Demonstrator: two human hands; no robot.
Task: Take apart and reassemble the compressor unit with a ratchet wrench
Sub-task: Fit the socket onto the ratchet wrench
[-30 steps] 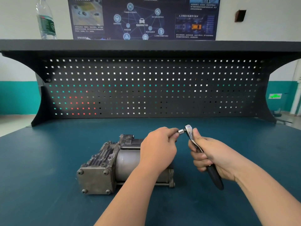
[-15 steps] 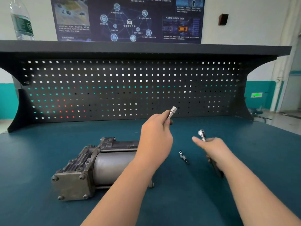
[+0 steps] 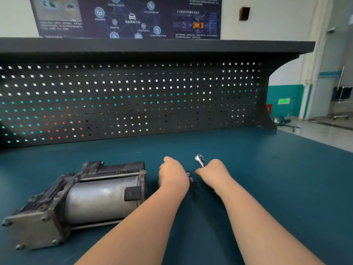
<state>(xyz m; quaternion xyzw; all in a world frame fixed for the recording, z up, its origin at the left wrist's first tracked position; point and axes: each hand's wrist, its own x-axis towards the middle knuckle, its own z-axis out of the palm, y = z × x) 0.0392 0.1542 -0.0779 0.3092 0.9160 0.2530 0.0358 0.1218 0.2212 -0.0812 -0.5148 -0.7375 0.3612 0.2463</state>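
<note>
Benchtop point(image 3: 267, 178): compressor point(image 3: 91, 199), perhaps bolts point(image 3: 191, 178).

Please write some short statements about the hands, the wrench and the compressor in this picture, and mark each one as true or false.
1. The right hand holds the ratchet wrench. True.
2. The compressor unit stands upright on its end plate. False: it lies on its side on the blue bench top.
3. A small loose metal part lies on the bench between the two hands. True.
4. The left hand rests on the compressor. False: it is to the right of it, apart from it.
5. Tools hang on the pegboard. False: nothing hangs there.
</note>
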